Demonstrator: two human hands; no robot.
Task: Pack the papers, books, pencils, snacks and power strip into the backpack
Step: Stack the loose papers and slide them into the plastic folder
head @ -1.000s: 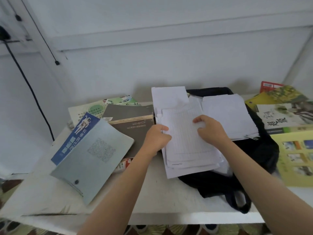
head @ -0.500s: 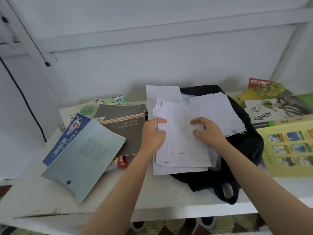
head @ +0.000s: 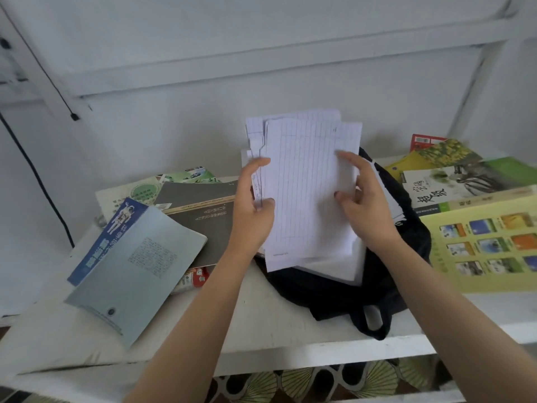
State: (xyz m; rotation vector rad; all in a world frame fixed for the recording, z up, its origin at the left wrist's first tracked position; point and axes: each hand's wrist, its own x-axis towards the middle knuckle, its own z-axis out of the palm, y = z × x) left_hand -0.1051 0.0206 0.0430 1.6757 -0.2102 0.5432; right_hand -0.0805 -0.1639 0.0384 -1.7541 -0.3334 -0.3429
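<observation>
A stack of white lined papers [head: 305,184] stands tilted up above the black backpack [head: 334,295], which lies flat on the white table [head: 261,330]. My left hand [head: 252,210] grips the stack's left edge, thumb in front. My right hand [head: 366,205] holds the right edge with its fingers curled round it. More loose sheets [head: 337,266] rest on the backpack beneath. Left of the bag lie a pale blue book [head: 130,263], a dark grey book [head: 203,205] and a red snack packet [head: 194,279] half under them. Books [head: 453,184] are piled at the right. No pencils or power strip are visible.
A yellow book with small pictures [head: 488,242] lies at the right, overlapping the table's edge side. A black cable [head: 37,175] hangs down the wall at the left. White shelf rails run along the wall behind. The table's front edge is close to me.
Both hands have lifted the paper stack from lying flat on the backpack to standing nearly upright, gathering its sheets together.
</observation>
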